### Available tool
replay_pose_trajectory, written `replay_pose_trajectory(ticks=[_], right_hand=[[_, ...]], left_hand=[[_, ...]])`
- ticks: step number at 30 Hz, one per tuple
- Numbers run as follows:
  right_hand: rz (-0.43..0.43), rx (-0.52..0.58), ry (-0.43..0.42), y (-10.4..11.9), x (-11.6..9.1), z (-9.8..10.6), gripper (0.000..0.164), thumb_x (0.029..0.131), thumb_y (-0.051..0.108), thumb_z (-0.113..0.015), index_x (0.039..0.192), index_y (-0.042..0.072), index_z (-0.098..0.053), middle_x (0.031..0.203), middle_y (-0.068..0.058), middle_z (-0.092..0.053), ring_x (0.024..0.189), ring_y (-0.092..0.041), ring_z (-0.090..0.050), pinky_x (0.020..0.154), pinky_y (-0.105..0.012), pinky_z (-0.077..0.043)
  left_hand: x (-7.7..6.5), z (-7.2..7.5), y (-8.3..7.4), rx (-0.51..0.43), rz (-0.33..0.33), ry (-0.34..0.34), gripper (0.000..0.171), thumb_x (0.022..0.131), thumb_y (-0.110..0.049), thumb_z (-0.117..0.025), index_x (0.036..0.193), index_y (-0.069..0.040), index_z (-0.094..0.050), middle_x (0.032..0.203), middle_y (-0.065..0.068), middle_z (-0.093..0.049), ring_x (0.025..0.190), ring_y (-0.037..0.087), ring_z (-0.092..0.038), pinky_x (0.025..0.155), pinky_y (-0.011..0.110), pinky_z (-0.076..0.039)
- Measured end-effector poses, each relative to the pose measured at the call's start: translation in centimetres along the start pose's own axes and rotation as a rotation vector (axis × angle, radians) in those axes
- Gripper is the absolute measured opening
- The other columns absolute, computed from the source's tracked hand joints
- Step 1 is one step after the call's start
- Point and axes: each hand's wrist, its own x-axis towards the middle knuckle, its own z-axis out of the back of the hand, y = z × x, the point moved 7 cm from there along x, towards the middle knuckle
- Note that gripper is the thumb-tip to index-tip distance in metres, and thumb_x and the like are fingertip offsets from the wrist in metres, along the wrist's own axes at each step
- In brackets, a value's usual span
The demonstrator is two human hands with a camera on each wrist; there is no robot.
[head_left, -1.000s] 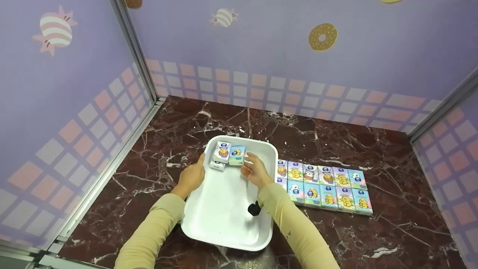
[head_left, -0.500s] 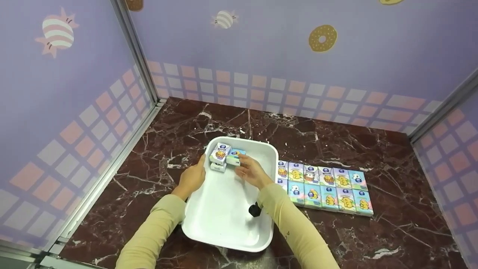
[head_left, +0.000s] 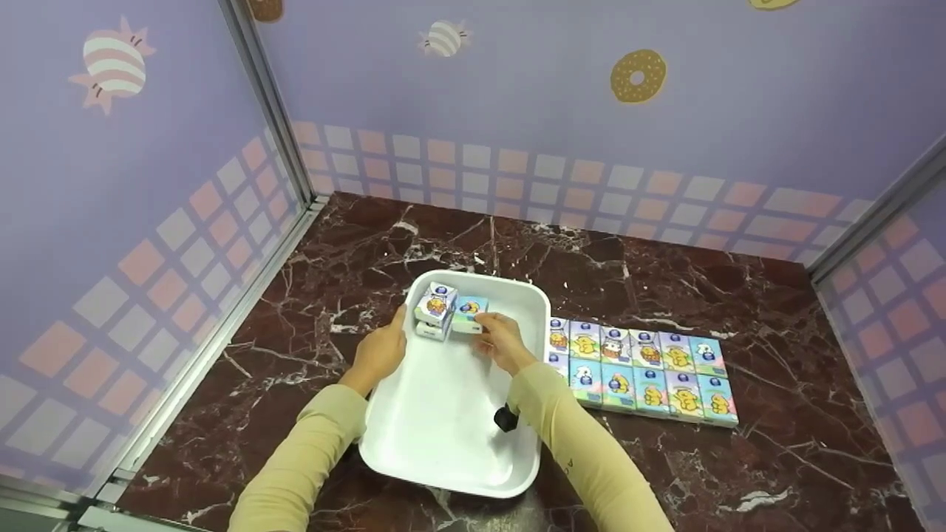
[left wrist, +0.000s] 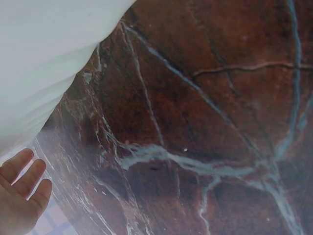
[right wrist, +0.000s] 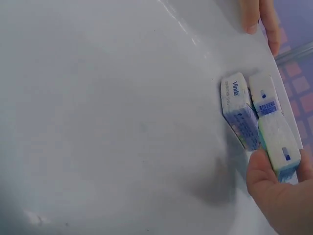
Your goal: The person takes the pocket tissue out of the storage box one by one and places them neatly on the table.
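Note:
A white tray (head_left: 452,414) contains several small tissue packs marked "Vinda" in the right wrist view. My left hand (head_left: 380,353) holds the tray's left rim, thumb over the edge and fingers along the outside; several of these fingers (left wrist: 36,171) show beside the tray wall in the left wrist view. With thumb and fingers, my right hand (head_left: 505,341) pinches a blue tissue pack (head_left: 470,312), also the nearest pack (right wrist: 279,142) in the right wrist view. Left of it, a purple-white tissue pack (head_left: 436,303) sits tilted over another white-ended pack (head_left: 430,330) in the far left corner.
Two rows of tissue packs (head_left: 650,369) lie side by side right of the tray on the dark red marble surface (head_left: 798,355). A patterned purple wall (head_left: 532,89) stands behind, with panels on both sides. A black piece (head_left: 505,419) shows at my right wrist.
The purple-white pack has tipped and shifted slightly left. My right hand has closed its fingers on the blue pack and drawn it a little nearer. My left hand stays at the rim.

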Motion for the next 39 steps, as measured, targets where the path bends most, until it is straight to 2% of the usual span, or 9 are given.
replay_pose_trajectory(ticks=[3,6,11,21,25,32,36,39], right_hand=[[0.007,-0.023,-0.060,0.1,-0.1,0.6,0.008,0.081,0.008,-0.056,0.081,0.006,-0.049,0.076,-0.004,-0.054,0.058,-0.015,-0.052,0.053,-0.027,-0.043],[0.005,-0.030,-0.075,0.2,-0.3,0.7,0.013,0.077,0.001,-0.056,0.077,0.006,-0.044,0.076,-0.008,-0.054,0.053,-0.015,-0.050,0.050,-0.026,-0.042],[0.002,-0.027,-0.051,0.8,-0.9,0.5,0.014,0.075,0.000,-0.052,0.081,0.005,-0.041,0.083,-0.012,-0.052,0.057,-0.016,-0.050,0.051,-0.025,-0.043],[0.048,0.078,0.021,2.9,-2.7,-0.1,0.017,0.072,-0.003,-0.042,0.080,0.009,-0.033,0.088,-0.014,-0.048,0.056,-0.017,-0.053,0.049,-0.026,-0.046],[0.074,0.094,0.040,4.1,-3.7,0.3,0.025,0.071,-0.003,-0.041,0.093,0.008,-0.037,0.089,-0.012,-0.047,0.058,-0.017,-0.053,0.051,-0.026,-0.047],[0.087,0.114,0.063,5.9,-5.5,2.4,0.064,0.068,-0.006,-0.038,0.128,0.013,-0.030,0.097,-0.013,-0.048,0.066,-0.019,-0.056,0.059,-0.029,-0.049],[0.087,0.100,0.090,6.9,-6.4,4.2,0.070,0.069,-0.008,-0.038,0.133,0.016,-0.027,0.101,-0.012,-0.047,0.071,-0.019,-0.056,0.064,-0.031,-0.049],[0.087,0.091,0.129,7.5,-7.1,5.6,0.062,0.070,-0.009,-0.038,0.128,0.012,-0.033,0.099,-0.010,-0.049,0.074,-0.018,-0.056,0.068,-0.031,-0.048]], left_hand=[[0.1,-0.1,0.2,-0.002,0.017,0.018,0.047,0.087,-0.012,-0.042,0.133,-0.004,-0.036,0.062,0.017,-0.056,0.053,0.033,-0.054,0.050,0.045,-0.042],[0.0,0.0,0.1,0.034,0.018,0.025,0.046,0.088,-0.013,-0.041,0.133,-0.005,-0.036,0.060,0.014,-0.055,0.051,0.030,-0.053,0.049,0.043,-0.041],[-0.1,0.0,0.1,0.056,0.018,0.033,0.048,0.088,-0.014,-0.040,0.135,-0.006,-0.034,0.060,0.014,-0.054,0.051,0.030,-0.053,0.049,0.043,-0.042],[-0.1,0.0,0.3,0.040,0.021,0.030,0.048,0.088,-0.013,-0.042,0.135,-0.007,-0.034,0.062,0.015,-0.056,0.051,0.030,-0.054,0.048,0.044,-0.042],[-0.2,0.0,0.1,0.025,0.002,0.016,0.047,0.088,-0.012,-0.042,0.134,-0.006,-0.036,0.062,0.015,-0.056,0.050,0.030,-0.054,0.048,0.043,-0.041],[-0.1,-0.2,0.2,0.028,0.002,0.026,0.048,0.088,-0.012,-0.042,0.135,-0.007,-0.034,0.062,0.014,-0.056,0.051,0.029,-0.053,0.049,0.043,-0.041],[-0.1,-0.3,0.1,0.031,0.003,0.032,0.048,0.088,-0.012,-0.042,0.135,-0.007,-0.034,0.062,0.014,-0.056,0.051,0.028,-0.053,0.049,0.042,-0.042],[-0.1,-0.1,-0.1,0.034,0.002,0.034,0.048,0.088,-0.012,-0.042,0.135,-0.006,-0.034,0.061,0.014,-0.055,0.050,0.028,-0.052,0.049,0.043,-0.042]])
